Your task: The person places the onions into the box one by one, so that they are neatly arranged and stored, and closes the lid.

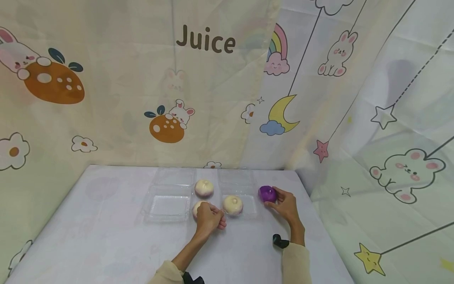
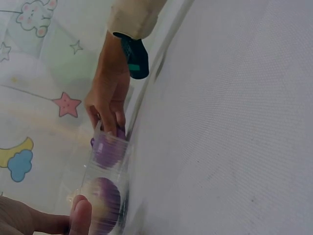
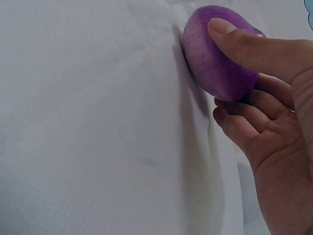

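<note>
In the head view my right hand (image 1: pixel 286 206) grips a round purple ball (image 1: pixel 267 194) with a small nub, beside a clear box on the right. In the right wrist view, the thumb presses on the purple ball (image 3: pixel 220 56), with the other fingers beneath it. My left hand (image 1: pixel 210 217) is loosely curled near that box's left edge, overlapping a cream-and-purple ball (image 1: pixel 195 210) in the head view. Nothing shows between its fingers. Another cream ball (image 1: pixel 233 205) sits in the right clear box (image 1: pixel 251 207); one more cream ball (image 1: pixel 203 188) lies between the boxes.
A second clear plastic box (image 1: pixel 170 207) stands with its lid (image 1: pixel 174 176) raised on the left side of the white table (image 1: pixel 106 236). Printed fabric (image 1: pixel 120 79) hangs behind the table and along its right side.
</note>
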A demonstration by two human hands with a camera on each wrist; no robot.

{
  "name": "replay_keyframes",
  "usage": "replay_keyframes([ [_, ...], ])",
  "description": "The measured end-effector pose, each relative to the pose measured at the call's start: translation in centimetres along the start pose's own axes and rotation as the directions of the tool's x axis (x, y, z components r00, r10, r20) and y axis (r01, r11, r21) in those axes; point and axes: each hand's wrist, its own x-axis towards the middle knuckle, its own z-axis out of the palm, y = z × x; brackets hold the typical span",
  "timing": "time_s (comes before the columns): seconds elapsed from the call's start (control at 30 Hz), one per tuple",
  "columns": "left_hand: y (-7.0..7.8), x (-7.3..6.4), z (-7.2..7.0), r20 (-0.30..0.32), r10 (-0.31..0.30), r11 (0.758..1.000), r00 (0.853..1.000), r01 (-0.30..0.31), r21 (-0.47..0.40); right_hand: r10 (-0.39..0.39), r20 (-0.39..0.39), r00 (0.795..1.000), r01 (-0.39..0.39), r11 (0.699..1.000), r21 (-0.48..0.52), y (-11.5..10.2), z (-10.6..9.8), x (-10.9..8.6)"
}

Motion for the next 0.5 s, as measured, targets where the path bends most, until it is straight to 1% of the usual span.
replay_keyframes([
  [0.27, 0.13, 0.04, 0.01, 0.004, -0.002, 1.000, 1.000, 0.002, -0.004, -0.001, 0.001, 1.000, 0.001, 1.000, -0.011, 0.19, -0.10, -0.03],
  [0.5, 0.23, -0.10, 0.00, -0.002, -0.003, 1.000, 1.000, 0.003, -0.004, 0.023, 0.011, 1.000, -0.023, 1.000, 0.009, 0.14, -0.21, -0.19],
])
